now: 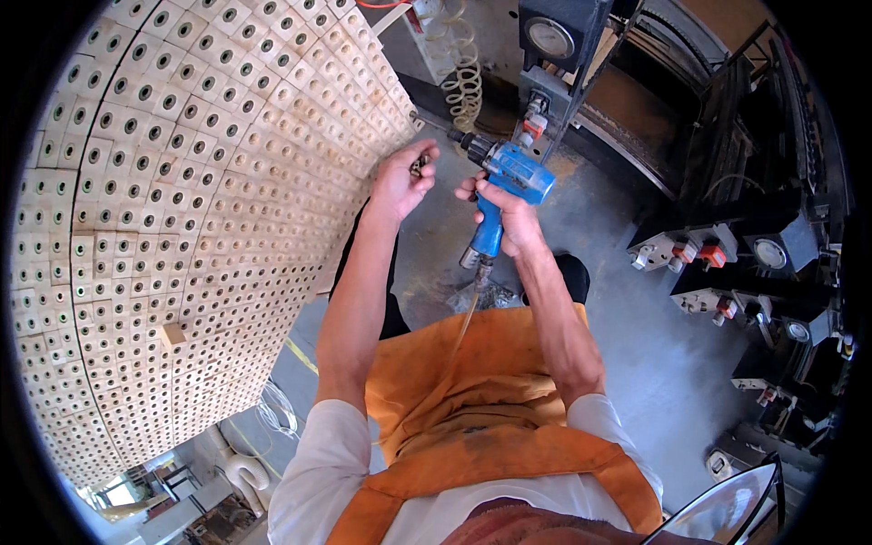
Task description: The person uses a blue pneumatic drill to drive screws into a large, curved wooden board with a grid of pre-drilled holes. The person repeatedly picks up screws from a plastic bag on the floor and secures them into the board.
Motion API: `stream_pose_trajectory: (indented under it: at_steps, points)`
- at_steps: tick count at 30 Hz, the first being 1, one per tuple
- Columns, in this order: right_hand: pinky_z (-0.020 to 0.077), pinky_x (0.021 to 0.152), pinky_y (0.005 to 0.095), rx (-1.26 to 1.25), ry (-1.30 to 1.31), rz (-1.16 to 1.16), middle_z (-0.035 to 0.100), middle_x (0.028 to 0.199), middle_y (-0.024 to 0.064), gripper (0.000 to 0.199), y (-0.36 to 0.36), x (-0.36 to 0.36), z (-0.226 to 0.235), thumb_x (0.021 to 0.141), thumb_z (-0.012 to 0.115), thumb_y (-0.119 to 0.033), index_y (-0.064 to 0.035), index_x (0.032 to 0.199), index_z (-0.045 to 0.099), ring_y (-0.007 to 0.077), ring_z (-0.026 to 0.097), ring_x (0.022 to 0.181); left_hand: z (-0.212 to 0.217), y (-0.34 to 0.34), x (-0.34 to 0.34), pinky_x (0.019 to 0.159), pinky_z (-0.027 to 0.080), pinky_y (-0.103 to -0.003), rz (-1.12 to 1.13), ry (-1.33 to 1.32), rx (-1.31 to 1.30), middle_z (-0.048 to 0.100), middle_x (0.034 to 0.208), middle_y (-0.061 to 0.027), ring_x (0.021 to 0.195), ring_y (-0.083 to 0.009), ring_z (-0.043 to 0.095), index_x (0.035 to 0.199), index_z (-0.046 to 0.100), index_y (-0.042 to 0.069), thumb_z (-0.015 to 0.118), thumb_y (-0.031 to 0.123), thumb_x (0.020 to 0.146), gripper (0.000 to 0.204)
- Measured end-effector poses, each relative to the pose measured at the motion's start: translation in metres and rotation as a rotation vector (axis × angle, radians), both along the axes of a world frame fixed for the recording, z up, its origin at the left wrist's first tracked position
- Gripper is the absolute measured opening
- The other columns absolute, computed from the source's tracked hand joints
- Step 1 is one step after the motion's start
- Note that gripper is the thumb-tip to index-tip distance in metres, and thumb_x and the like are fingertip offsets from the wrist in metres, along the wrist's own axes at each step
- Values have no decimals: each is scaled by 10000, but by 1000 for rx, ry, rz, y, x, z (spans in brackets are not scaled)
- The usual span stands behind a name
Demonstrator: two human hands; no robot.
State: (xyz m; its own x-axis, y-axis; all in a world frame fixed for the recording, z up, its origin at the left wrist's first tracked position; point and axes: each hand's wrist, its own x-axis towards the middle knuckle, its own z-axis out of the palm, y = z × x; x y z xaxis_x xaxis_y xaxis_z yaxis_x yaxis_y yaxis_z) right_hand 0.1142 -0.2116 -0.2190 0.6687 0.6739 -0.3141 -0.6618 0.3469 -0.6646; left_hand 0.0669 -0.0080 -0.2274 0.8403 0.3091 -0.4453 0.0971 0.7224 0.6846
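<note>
In the head view, the person's left hand (400, 186) is partly closed, its fingers curled up around a few small metal pieces (419, 166) that show between the thumb and fingertips; how many lie there cannot be told. It is raised just beside the right-hand edge of a large expanse of wooden blocks. The right hand (510, 211) is wrapped firmly around the grip of a blue power driver (520, 174), which is held in the air to the right of the left hand, its dark nose pointing up and left toward the blocks. A hose (468, 322) runs from the bottom of the driver's grip down over the person's orange apron (463, 363). The wooden blocks (227, 213) are pale and packed tightly in rows, filling the left side; many of their round holes are lined with metal rings, while those toward the upper right look bare. One loose wooden block (172, 334) sits on top of them, toward the lower part. Below the hands, crumpled clear plastic (495, 295) lies on the grey floor (599, 336). Beyond the driver hang a coiled hose (466, 82) and a round gauge (549, 37) on a dark housing. Dark machinery (727, 213) with red-and-white fittings lines the right side, and pale cable (275, 409) lies at the lower left.
</note>
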Motion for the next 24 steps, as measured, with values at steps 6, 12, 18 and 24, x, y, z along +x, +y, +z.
stream_pose_trajectory:
  at_steps: [6, 12, 18, 24]
  points:
    - [475, 560, 251, 6, -55, -7, 653, 947, 116, 186, 2, -3, -9, 871, 633, -86, -23, 1029, 559, 249, 669, 949, -21, -7, -34, 425, 298, -177, -96, 14, -118, 500, 801, -10, 570, -65, 405, 1139, 525, -5, 448, 164, 984, 242]
    - [478, 565, 256, 1, -46, -10, 652, 949, 111, 184, 5, 0, -10, 864, 642, -87, -25, 1018, 565, 240, 669, 941, -11, -14, -53, 420, 288, -171, -75, 91, -4, 458, 761, 15, 551, -45, 376, 1182, 523, 17, 473, 315, 995, 355]
    - [487, 589, 267, 4, -48, -15, 653, 957, 113, 194, 4, 0, -13, 862, 645, -86, -22, 1028, 567, 236, 668, 939, -1, -10, -56, 500, 376, -206, -35, 19, -87, 543, 846, -31, 636, -86, 471, 1233, 512, 1, 477, 214, 981, 332]
    - [495, 621, 273, 5, -28, -9, 656, 1024, 132, 235, -5, -6, -8, 864, 652, -103, -20, 1066, 566, 232, 652, 986, 17, -3, -40, 541, 410, -229, -4, 12, 81, 600, 938, -82, 708, -143, 528, 1192, 531, -16, 458, 77, 934, 283]
